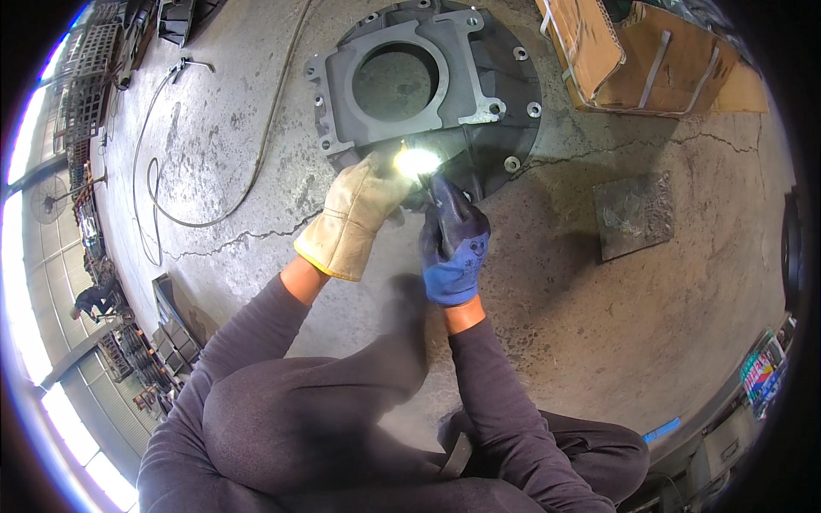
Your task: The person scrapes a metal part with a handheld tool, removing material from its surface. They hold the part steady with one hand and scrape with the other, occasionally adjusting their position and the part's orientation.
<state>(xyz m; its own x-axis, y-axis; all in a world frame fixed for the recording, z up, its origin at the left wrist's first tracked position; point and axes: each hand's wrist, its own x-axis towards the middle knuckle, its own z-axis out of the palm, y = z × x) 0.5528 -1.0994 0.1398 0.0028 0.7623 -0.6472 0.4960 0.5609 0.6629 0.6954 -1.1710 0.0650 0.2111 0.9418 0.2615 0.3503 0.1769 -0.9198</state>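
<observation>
A large dark grey metal casting, flanged, with a big round opening and bolt holes, lies on the floor ahead. A dazzling white light glows at its near edge and washes out what is around it. My left hand, in a cream work glove with a yellow-trimmed cuff, is beside the light at the casting's edge. Its fingers look curled, but glare hides what they hold. My right hand, in a blue and black coated glove, is closed round a dark slim-handled tool pointing toward the light.
Right of the casting is a flat dark plate, with a torn cardboard box beyond. A hose with an air blow gun winds across the cracked concrete at left. My bent legs fill the near side. Another person is far left.
</observation>
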